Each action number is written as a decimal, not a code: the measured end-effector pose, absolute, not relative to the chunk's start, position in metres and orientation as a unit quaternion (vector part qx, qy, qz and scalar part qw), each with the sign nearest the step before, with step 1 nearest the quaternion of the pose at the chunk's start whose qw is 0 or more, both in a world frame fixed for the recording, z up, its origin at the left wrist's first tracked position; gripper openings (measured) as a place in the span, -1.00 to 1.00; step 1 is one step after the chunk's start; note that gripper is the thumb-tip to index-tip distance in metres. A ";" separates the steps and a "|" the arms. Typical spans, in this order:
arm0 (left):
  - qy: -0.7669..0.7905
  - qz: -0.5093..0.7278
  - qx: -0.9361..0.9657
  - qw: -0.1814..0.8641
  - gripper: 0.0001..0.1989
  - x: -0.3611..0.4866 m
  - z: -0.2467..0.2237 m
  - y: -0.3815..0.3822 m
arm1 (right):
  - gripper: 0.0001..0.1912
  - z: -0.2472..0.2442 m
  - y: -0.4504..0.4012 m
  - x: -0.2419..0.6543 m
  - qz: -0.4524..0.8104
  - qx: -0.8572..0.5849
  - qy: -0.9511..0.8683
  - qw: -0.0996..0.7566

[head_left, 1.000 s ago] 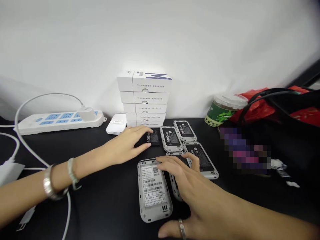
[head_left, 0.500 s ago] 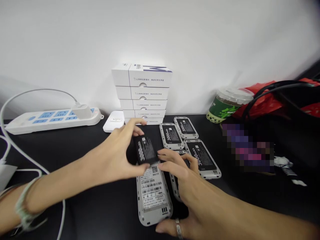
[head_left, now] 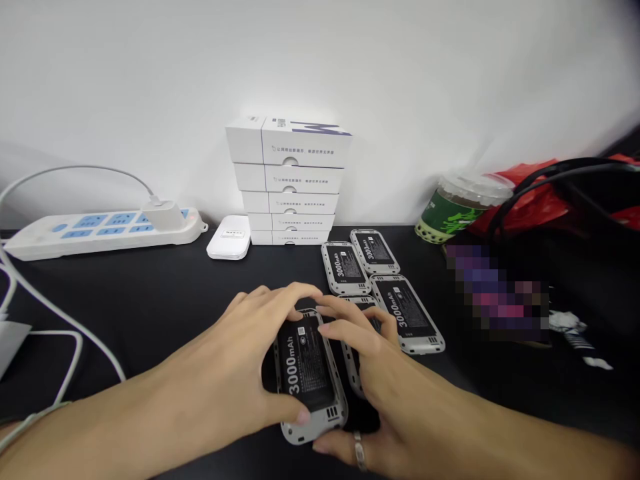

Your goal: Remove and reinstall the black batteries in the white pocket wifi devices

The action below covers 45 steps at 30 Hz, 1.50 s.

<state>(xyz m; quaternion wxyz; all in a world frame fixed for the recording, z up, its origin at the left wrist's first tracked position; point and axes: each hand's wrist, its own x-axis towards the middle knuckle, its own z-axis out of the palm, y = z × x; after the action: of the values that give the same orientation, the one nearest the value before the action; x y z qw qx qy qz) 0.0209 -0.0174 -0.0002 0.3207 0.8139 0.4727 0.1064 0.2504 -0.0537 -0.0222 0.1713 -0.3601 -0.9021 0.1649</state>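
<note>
A black battery (head_left: 310, 373) marked 3000mAh lies in the recess of a light-grey handheld device (head_left: 327, 417) with an open back. My left hand (head_left: 250, 373) spans the battery, fingers at its far end and thumb by its near end. With curled fingers along the device's right side and the thumb at its near corner, my right hand (head_left: 375, 373) steadies it. Partly hidden behind that hand is a second such device (head_left: 353, 363). Beyond lie three more with batteries in them: one device (head_left: 346, 268), another device (head_left: 375, 251) and a third device (head_left: 407, 313).
A stack of white boxes (head_left: 293, 180) stands against the wall, beside a small stack of white covers (head_left: 229, 238). On the left are a power strip (head_left: 100, 230) and white cables (head_left: 75, 293). A drink cup (head_left: 453, 210) and a red bag (head_left: 540, 207) are at the right.
The battery, tilted in my left hand above the device before, has come down into its recess and covers the label there. My right hand has stayed by the device.
</note>
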 end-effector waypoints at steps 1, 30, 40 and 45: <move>0.476 0.109 0.811 0.322 -0.08 0.021 0.000 -0.018 | -0.04 -0.022 -0.054 0.251 0.166 -0.361 -0.902 0.170; 0.361 0.158 0.914 0.092 -0.62 0.017 -0.022 -0.032 | -0.05 -0.013 -0.044 0.242 0.204 -0.355 -0.904 0.126; 0.444 0.192 0.868 0.114 -0.54 -0.023 -0.013 -0.020 | 0.02 0.015 0.007 0.281 0.201 -0.465 -0.838 0.203; 0.459 0.105 0.843 0.259 -0.76 -0.022 -0.010 -0.004 | 0.07 0.018 0.058 0.343 0.245 -0.525 -0.790 0.201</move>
<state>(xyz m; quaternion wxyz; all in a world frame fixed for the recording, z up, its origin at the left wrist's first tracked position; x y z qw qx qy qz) -0.0220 -0.0045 -0.0101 0.2586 0.8432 0.4594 0.1053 0.3425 0.0576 0.0181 0.2006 -0.5248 -0.7900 0.2453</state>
